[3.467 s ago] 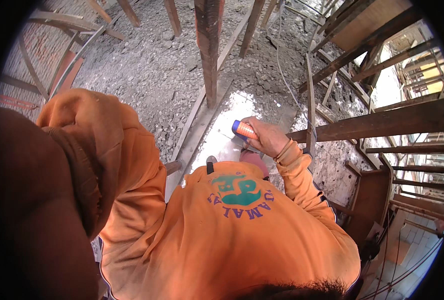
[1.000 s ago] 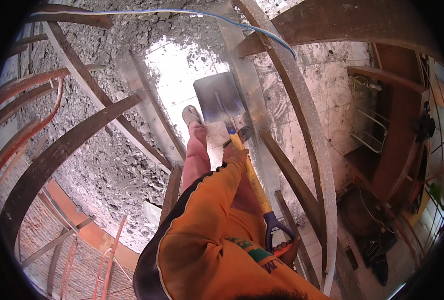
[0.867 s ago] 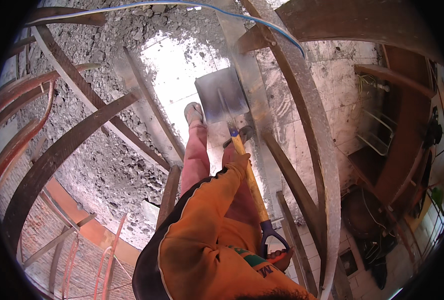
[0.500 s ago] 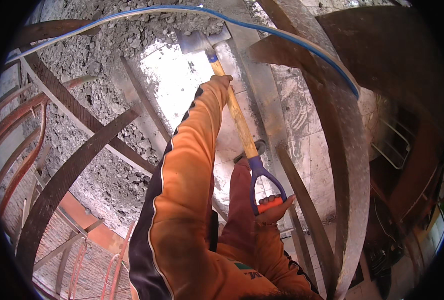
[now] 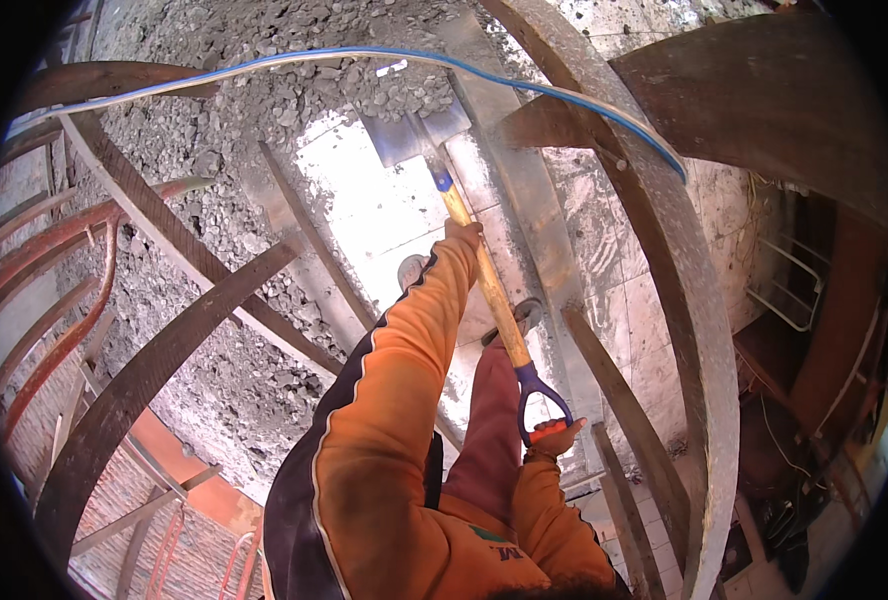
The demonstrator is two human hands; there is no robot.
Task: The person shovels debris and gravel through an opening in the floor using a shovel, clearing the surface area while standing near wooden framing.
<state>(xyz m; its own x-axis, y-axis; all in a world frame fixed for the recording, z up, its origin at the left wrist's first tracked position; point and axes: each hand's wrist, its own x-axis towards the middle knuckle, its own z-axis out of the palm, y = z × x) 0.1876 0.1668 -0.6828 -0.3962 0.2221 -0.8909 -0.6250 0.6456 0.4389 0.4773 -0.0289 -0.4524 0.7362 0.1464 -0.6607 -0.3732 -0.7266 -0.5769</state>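
1. The left hand [image 5: 464, 233] is wrapped around the wooden shaft of a shovel [image 5: 484, 280], well up toward the blade; its grip is pressed tight around the shaft, the orange sleeve [image 5: 394, 400] stretched out far ahead.
2. The right hand [image 5: 554, 440] is near the body, its grip closed on the blue D-shaped handle [image 5: 542, 395] at the near end of the shovel.
3. The shovel runs from the near right to the far middle of the scene, tilted slightly leftward as it goes away.
4. Its grey metal blade [image 5: 414, 135] lies at the far end, its tip at the edge of a heap of grey gravel [image 5: 294, 90]; whether it is pushed into the stones cannot be told.
5. The gravel spreads across the far and left parts of the scene, beside a bright pale floor [image 5: 374, 215].
6. A blue hose [image 5: 364, 55] arcs over the gravel from far left to right, passing beyond the blade.
7. Dark wooden beams [image 5: 164, 350] cross on the left, and another broad beam [image 5: 684, 330] curves down the right.
8. A shoe [image 5: 411, 270] shows just left of the left sleeve, on the pale floor.
9. Reddish trousers [image 5: 489, 420] appear between the two arms, under the shaft.
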